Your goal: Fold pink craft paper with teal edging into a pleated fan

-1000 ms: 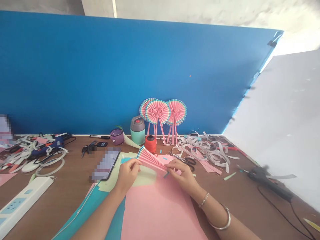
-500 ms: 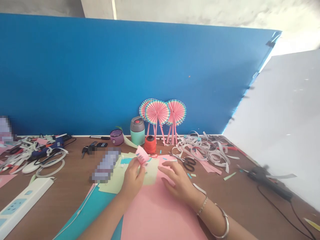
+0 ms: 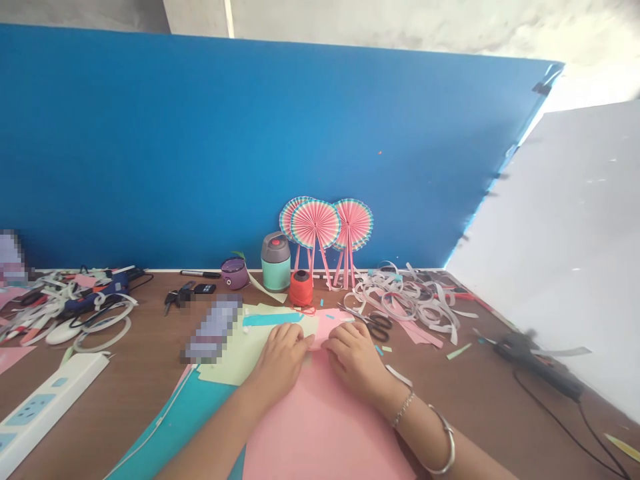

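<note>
My left hand (image 3: 284, 355) is closed, low over the stacked paper, with its thumb and fingertips pinching a small piece of pink paper (image 3: 319, 342). My right hand (image 3: 356, 359), fingers curled, meets the other end of that piece. Most of the piece is hidden by my fingers. Under both hands lies a large pink paper sheet (image 3: 320, 427), beside light green sheets (image 3: 227, 357) and a teal sheet (image 3: 183, 413). A blue strip (image 3: 270, 320) rests just beyond my left hand. Scissors (image 3: 377, 325) lie past my right hand.
Three pink pleated paper fans (image 3: 315, 225) stand against the blue partition (image 3: 200, 147). In front are a red thread spool (image 3: 301, 289), a mint jar (image 3: 275, 272) and a purple cup (image 3: 234, 273). White strips (image 3: 400, 300), a glue gun (image 3: 535, 367) and a power strip (image 3: 47, 413) flank the work.
My left hand has come down to the sheets with the pink piece it held raised. My right hand's spread fingers have curled in, and the two hands are now closer together.
</note>
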Demonstrator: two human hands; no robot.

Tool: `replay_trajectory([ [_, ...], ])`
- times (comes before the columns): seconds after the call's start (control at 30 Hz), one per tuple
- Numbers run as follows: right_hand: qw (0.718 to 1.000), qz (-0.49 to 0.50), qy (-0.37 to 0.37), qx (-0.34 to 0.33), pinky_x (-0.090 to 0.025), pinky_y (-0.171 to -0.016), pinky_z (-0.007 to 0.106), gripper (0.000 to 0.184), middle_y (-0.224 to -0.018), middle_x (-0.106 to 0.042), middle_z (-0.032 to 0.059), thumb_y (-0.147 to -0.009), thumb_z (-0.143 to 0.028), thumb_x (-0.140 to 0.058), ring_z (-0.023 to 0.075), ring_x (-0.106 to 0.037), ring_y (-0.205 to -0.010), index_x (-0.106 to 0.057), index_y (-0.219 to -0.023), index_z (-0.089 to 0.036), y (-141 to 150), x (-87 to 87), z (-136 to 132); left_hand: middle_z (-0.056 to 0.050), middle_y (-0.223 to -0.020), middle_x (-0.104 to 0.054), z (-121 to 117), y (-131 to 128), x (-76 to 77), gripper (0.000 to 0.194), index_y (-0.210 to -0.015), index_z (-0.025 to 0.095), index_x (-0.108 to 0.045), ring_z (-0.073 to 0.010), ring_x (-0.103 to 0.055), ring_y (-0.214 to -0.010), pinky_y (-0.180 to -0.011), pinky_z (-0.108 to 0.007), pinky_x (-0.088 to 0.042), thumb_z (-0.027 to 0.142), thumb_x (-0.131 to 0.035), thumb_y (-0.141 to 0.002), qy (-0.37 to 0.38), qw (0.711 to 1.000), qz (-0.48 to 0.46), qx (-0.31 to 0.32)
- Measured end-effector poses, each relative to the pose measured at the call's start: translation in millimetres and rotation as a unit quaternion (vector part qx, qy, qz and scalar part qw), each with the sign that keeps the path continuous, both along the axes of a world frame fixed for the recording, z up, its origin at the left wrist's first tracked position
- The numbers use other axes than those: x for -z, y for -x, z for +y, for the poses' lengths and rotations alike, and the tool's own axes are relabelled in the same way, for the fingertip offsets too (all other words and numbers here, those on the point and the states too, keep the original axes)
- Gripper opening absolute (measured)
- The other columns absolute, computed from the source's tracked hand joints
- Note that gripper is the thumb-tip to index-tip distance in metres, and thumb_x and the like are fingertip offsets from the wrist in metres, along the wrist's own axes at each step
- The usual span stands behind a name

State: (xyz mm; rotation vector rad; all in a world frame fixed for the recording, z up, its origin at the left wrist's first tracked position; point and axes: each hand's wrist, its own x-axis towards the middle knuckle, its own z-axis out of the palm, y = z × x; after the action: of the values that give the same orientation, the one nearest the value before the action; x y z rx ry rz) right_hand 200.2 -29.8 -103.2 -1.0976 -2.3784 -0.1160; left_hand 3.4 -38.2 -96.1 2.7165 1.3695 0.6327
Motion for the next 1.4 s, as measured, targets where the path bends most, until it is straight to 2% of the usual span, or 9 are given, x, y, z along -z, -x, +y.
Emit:
replay_trajectory([
  [0.13, 0.998, -0.013, 0.064, 0.007, -0.029, -0.069, 0.030, 0.022, -0.079, -0.060, 0.0037, -0.080, -0.006, -0.050, 0.0173, -0.048, -0.078, -0.065, -0.086, -0.022, -6.1, 3.6, 5.4, -0.006, -0.094, -0.056, 4.4, 6.9, 2.6, 0.029, -0.098, 0.021, -0.058, -0.0211, -0.047, -0.090, -0.079, -0.036, -0.036, 0.007, -0.037, -0.083, 0.021, 0.999, 0.000, -0.040],
  [0.33, 0.994, 0.008, 0.110, -0.012, -0.035, -0.069, 0.029, 0.023, -0.079, -0.058, 0.0050, -0.082, -0.011, -0.050, 0.0173, -0.050, -0.077, -0.069, -0.090, -0.021, -13.0, 5.6, 7.7, -0.004, -0.086, -0.059, 8.2, 12.8, 4.1, 0.020, -0.080, 0.020, -0.056, -0.0200, -0.051, -0.085, -0.075, -0.034, -0.038, 0.011, -0.039, -0.084, 0.056, 0.997, 0.006, -0.061],
  [0.5, 0.989, 0.022, 0.139, -0.041, -0.039, -0.066, 0.028, 0.035, -0.080, -0.055, 0.0049, -0.079, -0.005, -0.048, 0.0172, -0.051, -0.076, -0.068, -0.100, -0.024, -19.3, 0.9, 4.2, -0.004, -0.084, -0.062, 7.7, 15.1, 0.6, 0.025, -0.081, 0.021, -0.059, -0.0198, -0.054, -0.084, -0.074, -0.033, -0.040, 0.008, -0.038, -0.082, 0.079, 0.995, -0.004, -0.054],
  [0.6, 0.986, 0.053, 0.152, -0.037, -0.042, -0.070, 0.029, 0.036, -0.083, -0.059, 0.0059, -0.078, -0.004, -0.046, 0.0180, -0.053, -0.079, -0.065, -0.103, -0.022, -21.3, 1.1, 4.9, -0.004, -0.083, -0.064, 7.9, 17.5, -0.9, 0.027, -0.080, 0.021, -0.061, -0.0196, -0.056, -0.083, -0.073, -0.032, -0.041, 0.008, -0.037, -0.082, 0.103, 0.993, -0.020, -0.054],
  [0.8, 0.974, 0.128, 0.183, -0.023, -0.043, -0.069, 0.028, 0.021, -0.077, -0.064, 0.0031, -0.074, -0.002, -0.048, 0.0167, -0.056, -0.075, -0.062, -0.077, -0.019, -22.6, 5.2, 10.4, -0.002, -0.081, -0.064, 9.0, 21.8, -0.7, 0.025, -0.076, 0.021, -0.060, -0.0189, -0.057, -0.082, -0.071, -0.030, -0.041, 0.010, -0.039, -0.081, 0.114, 0.989, -0.072, -0.063],
  [1.1, 0.967, 0.137, 0.214, -0.013, -0.043, -0.070, 0.029, 0.019, -0.080, -0.064, 0.0036, -0.078, -0.006, -0.046, 0.0172, -0.056, -0.077, -0.060, -0.080, -0.018, -24.1, 4.4, 9.9, -0.001, -0.084, -0.066, 6.8, 22.0, -5.9, 0.025, -0.078, 0.022, -0.061, -0.0188, -0.058, -0.085, -0.074, -0.030, -0.043, 0.014, -0.038, -0.081, 0.174, 0.977, -0.105, -0.059],
  [1.4, 0.961, 0.150, 0.232, 0.008, -0.042, -0.074, 0.029, 0.018, -0.083, -0.062, 0.0047, -0.078, -0.008, -0.045, 0.0169, -0.056, -0.080, -0.060, -0.079, -0.018, -21.8, 8.6, 13.6, -0.003, -0.084, -0.063, 11.9, 20.6, 2.8, 0.027, -0.079, 0.022, -0.063, -0.0196, -0.057, -0.086, -0.077, -0.032, -0.043, 0.016, -0.036, -0.083, 0.170, 0.974, -0.136, -0.069],
])
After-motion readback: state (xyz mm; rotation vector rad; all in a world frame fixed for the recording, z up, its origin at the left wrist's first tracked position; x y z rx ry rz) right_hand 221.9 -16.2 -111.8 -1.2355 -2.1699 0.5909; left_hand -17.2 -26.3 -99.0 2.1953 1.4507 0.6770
